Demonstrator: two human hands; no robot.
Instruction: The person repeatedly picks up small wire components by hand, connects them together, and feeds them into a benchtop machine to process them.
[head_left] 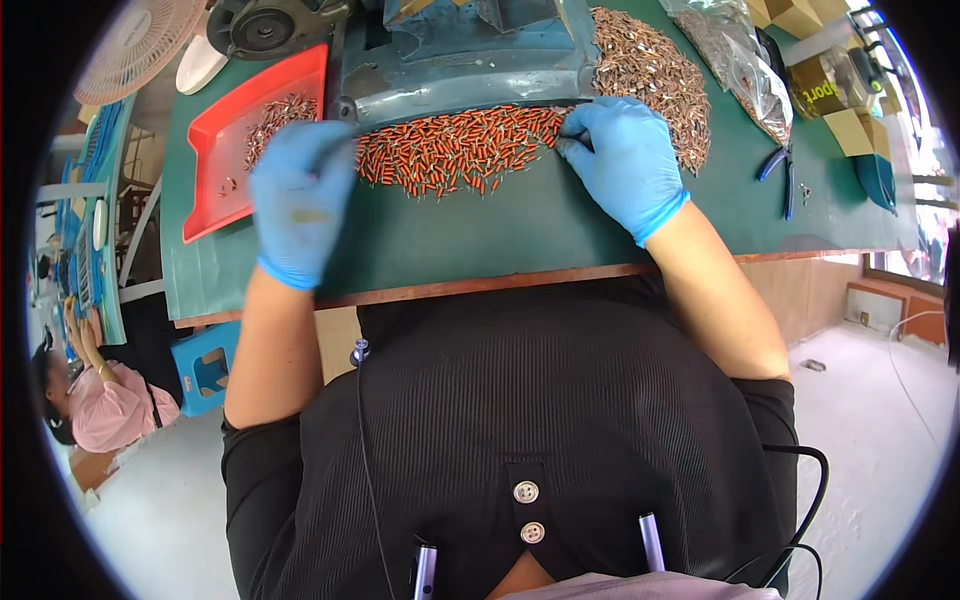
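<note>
A heap of small orange parts with metal pins [450,150] lies along the front of a worn blue-grey metal machine [470,85]. My left hand [300,200], in a blue glove, is between the heap's left end and a red tray [215,165]; its fingers are smeared by motion. Small reddish metal pieces [280,115] lie in that tray. At the heap's right end is my right hand [625,160], also blue-gloved. Its thumb and forefinger are bent together at the orange parts, and whatever they pinch is too small to make out.
A large pile of copper-coloured pieces [655,80] spreads right of the machine on the green table [450,235]. Farther right are a clear bag of parts [740,75], blue-handled pliers [788,180] and a teal scoop [876,183]. A fan [140,45] stands far left; a person in pink [115,410] sits beyond.
</note>
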